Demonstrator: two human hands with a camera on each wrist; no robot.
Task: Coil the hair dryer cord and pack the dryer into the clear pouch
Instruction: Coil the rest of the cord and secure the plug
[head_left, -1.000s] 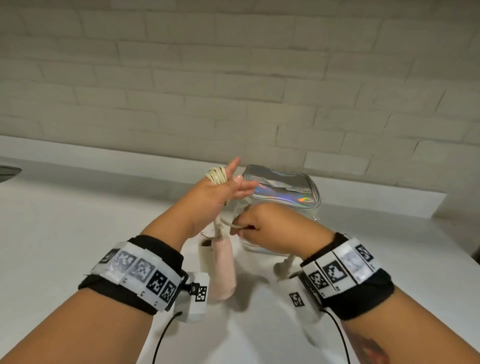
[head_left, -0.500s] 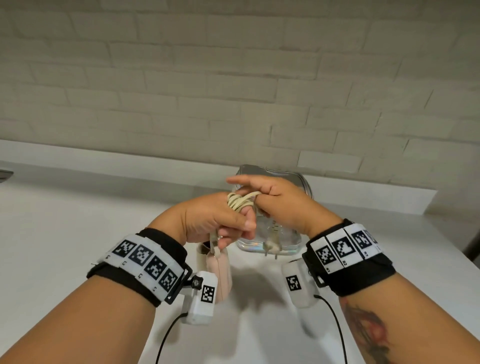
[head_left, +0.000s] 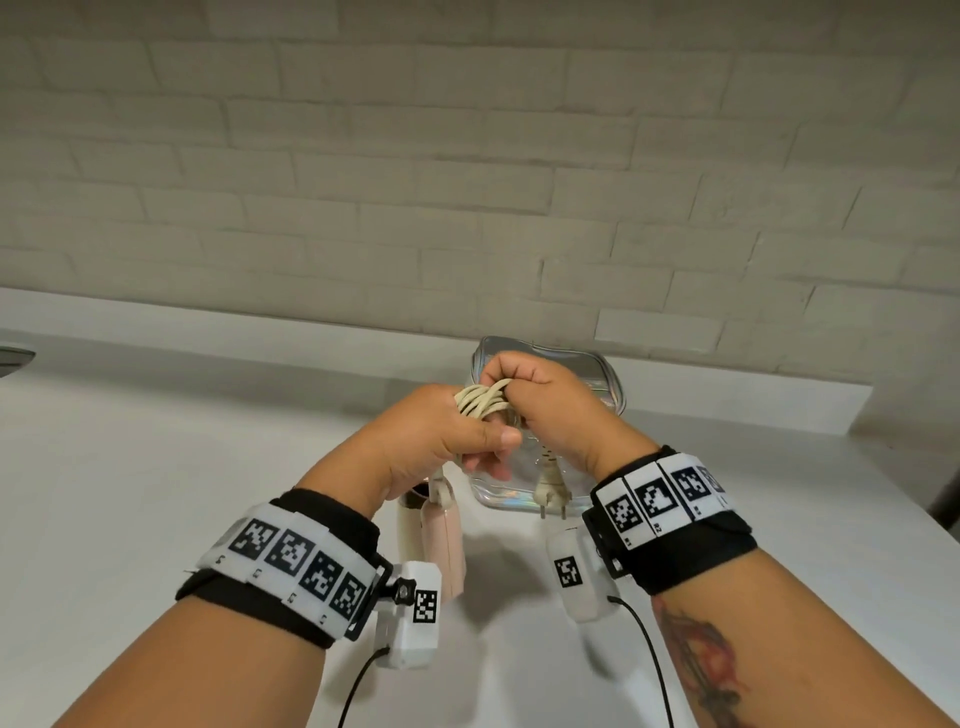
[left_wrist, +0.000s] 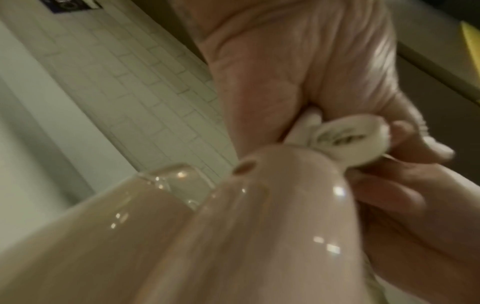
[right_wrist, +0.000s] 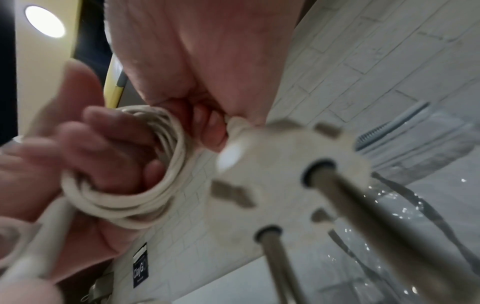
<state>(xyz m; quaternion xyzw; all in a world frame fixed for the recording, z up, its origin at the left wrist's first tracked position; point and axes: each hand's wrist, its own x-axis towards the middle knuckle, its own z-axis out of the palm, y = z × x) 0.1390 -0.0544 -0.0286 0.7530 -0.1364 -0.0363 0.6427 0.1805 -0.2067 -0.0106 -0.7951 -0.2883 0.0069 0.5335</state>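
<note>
Both hands are raised over the white counter (head_left: 156, 493). The cream cord (head_left: 480, 402) (right_wrist: 145, 197) is wound in several loops round the fingers of my left hand (head_left: 457, 436) (right_wrist: 85, 152), which grips the coil. The pink hair dryer (head_left: 441, 540) (left_wrist: 233, 236) hangs below that hand by its cord. My right hand (head_left: 540, 405) (right_wrist: 205, 82) holds the cord's free end beside the coil. The two-pin plug (head_left: 551, 493) (right_wrist: 288, 176) dangles under it. The clear pouch (head_left: 608, 384) (right_wrist: 415, 148) with an iridescent rim stands just behind the hands, mostly hidden.
A brick wall (head_left: 467, 182) with a low white ledge (head_left: 260, 353) runs behind the counter. A dark sink rim (head_left: 13, 358) shows at the far left. Wrist cameras with cables hang under both forearms.
The right hand brought the cord up and over the left fingers, adding to the coil, then curled its fingers tight against it. The plug now hangs closer beneath the right hand.
</note>
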